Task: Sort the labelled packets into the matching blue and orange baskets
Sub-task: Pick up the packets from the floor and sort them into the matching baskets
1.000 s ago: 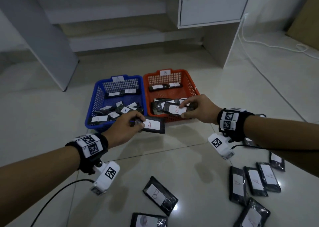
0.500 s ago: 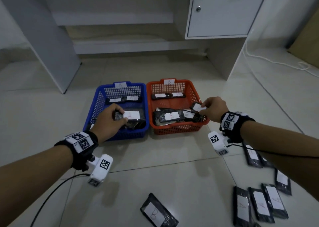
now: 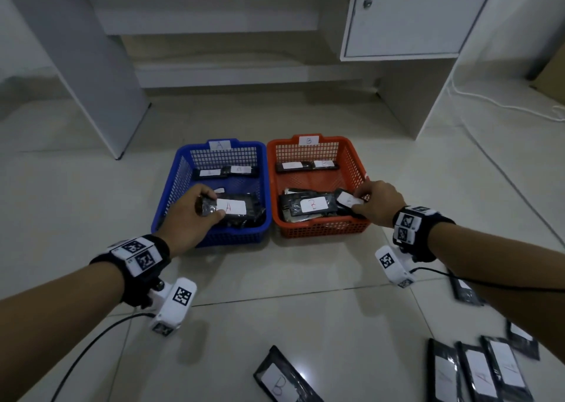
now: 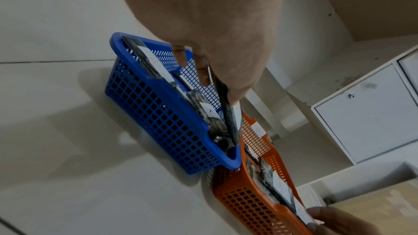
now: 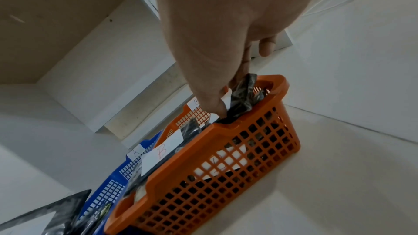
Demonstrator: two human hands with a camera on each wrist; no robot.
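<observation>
A blue basket (image 3: 171,187) tagged A and an orange basket (image 3: 356,169) tagged B stand side by side on the floor, each with several black packets inside. My left hand (image 3: 195,209) pinches a black packet labelled A (image 3: 232,207) low over the blue basket's pile; the left wrist view shows that packet (image 4: 228,113) edge-on between thumb and fingers. My right hand (image 3: 371,204) pinches another black packet (image 3: 347,200) at the orange basket's right front corner, beside a packet labelled B (image 3: 312,204). In the right wrist view this packet (image 5: 243,94) sits just above the orange rim (image 5: 228,128).
Loose black packets lie on the tiled floor: one marked B (image 3: 284,377) at the bottom centre, several (image 3: 480,371) at the bottom right. A white cabinet (image 3: 406,19) and desk leg (image 3: 101,74) stand behind the baskets. A white cable (image 3: 495,102) runs at the right.
Both hands moved forward with their packets: the left from in front of the blue basket to over its pile, the right across to the orange basket's right front corner.
</observation>
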